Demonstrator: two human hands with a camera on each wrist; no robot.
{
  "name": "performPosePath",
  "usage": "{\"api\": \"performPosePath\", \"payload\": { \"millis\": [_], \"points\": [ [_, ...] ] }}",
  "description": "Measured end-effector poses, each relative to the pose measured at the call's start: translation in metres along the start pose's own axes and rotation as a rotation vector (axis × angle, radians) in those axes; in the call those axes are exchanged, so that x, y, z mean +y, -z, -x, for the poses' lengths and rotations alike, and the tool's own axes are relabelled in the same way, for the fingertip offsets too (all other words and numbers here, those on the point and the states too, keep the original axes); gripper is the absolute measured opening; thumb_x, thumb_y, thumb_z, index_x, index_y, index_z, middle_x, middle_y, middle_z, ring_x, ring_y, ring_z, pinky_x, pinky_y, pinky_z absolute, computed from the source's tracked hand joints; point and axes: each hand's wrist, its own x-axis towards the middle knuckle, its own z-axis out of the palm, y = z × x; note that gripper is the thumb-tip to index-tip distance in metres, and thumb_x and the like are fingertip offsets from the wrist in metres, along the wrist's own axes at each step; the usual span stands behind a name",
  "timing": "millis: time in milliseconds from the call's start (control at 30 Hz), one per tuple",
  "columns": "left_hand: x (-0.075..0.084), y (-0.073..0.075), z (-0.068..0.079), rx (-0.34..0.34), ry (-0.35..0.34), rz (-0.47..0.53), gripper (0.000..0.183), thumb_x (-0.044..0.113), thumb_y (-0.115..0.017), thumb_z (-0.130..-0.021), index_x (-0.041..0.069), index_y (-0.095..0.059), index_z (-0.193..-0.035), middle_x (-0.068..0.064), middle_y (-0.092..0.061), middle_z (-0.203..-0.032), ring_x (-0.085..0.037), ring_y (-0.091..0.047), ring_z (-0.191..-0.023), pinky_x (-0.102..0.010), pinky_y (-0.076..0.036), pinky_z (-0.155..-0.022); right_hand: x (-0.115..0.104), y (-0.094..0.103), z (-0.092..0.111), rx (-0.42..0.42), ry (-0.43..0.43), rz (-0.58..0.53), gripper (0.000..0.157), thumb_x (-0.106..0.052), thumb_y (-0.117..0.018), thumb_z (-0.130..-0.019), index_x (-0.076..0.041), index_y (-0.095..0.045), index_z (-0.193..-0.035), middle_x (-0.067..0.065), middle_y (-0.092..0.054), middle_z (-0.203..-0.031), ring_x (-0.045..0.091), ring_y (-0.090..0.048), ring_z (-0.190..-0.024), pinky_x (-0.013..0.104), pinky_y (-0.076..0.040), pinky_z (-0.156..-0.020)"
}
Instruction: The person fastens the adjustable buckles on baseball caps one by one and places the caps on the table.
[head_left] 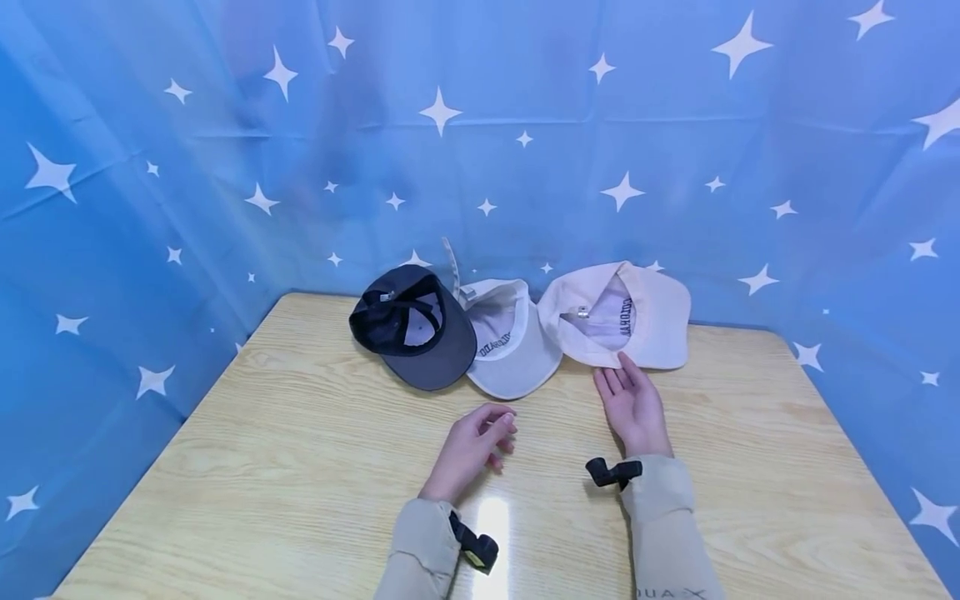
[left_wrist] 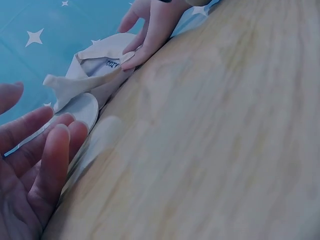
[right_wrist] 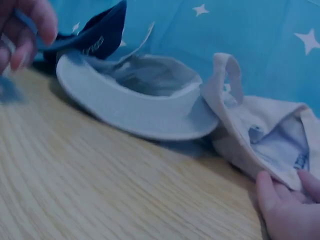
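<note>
Three caps stand upside down in a row along the back of the table. My right hand (head_left: 636, 410) pinches the near rim of the cream cap (head_left: 662, 315) at the right, thumb over the edge and fingers below. Dark lettering shows inside that cap. Beside it, the white cap (head_left: 517, 367) has its brim toward me. At the left, the dark cap (head_left: 435, 367) overlaps the white one. My left hand (head_left: 468, 446) hovers in front of the dark and white caps, fingers loosely bent and holding nothing.
The caps rest on a light wood-grain table (head_left: 300, 492). Right behind them hangs a blue curtain (head_left: 495, 75) with white stars, which also runs down both sides. A strap (head_left: 452, 262) sticks up between the dark and white caps.
</note>
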Motion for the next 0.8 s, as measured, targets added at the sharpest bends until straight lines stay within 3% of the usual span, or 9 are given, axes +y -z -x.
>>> {"api": "performPosePath", "payload": {
  "millis": [167,300,500,700,800],
  "points": [
    [0.001,0.001,0.001,-0.006,-0.008,0.003,0.03,0.044,-0.053,-0.086,0.022,-0.059,-0.105,-0.005,-0.063,-0.09,-0.02,-0.062,-0.071,-0.037,-0.051,-0.051,0.002,-0.002,0.006,0.047,0.033,-0.106,0.053,-0.011,-0.051,-0.091,-0.019,-0.027,-0.137,-0.004,-0.009,-0.146,0.01,-0.013,-0.132,0.03,-0.024,-0.103],
    [0.003,0.001,0.001,-0.007,-0.011,0.016,0.033,0.043,-0.052,-0.087,0.019,-0.059,-0.108,-0.006,-0.062,-0.092,-0.02,-0.062,-0.072,-0.037,-0.051,-0.051,0.005,-0.003,0.011,0.072,0.073,-0.158,0.054,-0.006,-0.055,-0.087,-0.021,-0.032,-0.134,-0.004,-0.022,-0.139,0.012,-0.024,-0.128,0.029,-0.028,-0.101],
    [0.005,0.002,0.001,-0.014,-0.014,0.038,0.035,0.041,-0.052,-0.088,0.014,-0.058,-0.11,-0.009,-0.061,-0.092,-0.022,-0.061,-0.072,-0.037,-0.051,-0.05,0.009,-0.004,0.02,0.083,0.118,-0.187,0.063,0.001,-0.055,-0.086,-0.025,-0.025,-0.135,-0.001,-0.032,-0.131,0.014,-0.033,-0.122,0.03,-0.035,-0.097],
    [0.002,0.002,0.002,-0.021,-0.012,0.047,0.034,0.039,-0.052,-0.089,0.013,-0.058,-0.11,-0.009,-0.061,-0.092,-0.022,-0.061,-0.072,-0.037,-0.051,-0.05,0.012,0.005,0.031,0.064,0.106,-0.264,0.041,-0.005,-0.054,-0.088,-0.014,-0.033,-0.122,0.004,-0.041,-0.123,0.017,-0.039,-0.119,0.032,-0.036,-0.096],
    [0.002,0.003,0.003,-0.021,-0.018,0.049,0.032,0.038,-0.051,-0.089,0.014,-0.058,-0.109,-0.009,-0.06,-0.092,-0.022,-0.061,-0.072,-0.037,-0.051,-0.05,0.009,0.009,0.033,0.032,0.093,-0.243,0.043,-0.012,-0.051,-0.091,-0.014,-0.029,-0.127,0.006,-0.037,-0.13,0.02,-0.036,-0.123,0.034,-0.034,-0.098]
  ]
}}
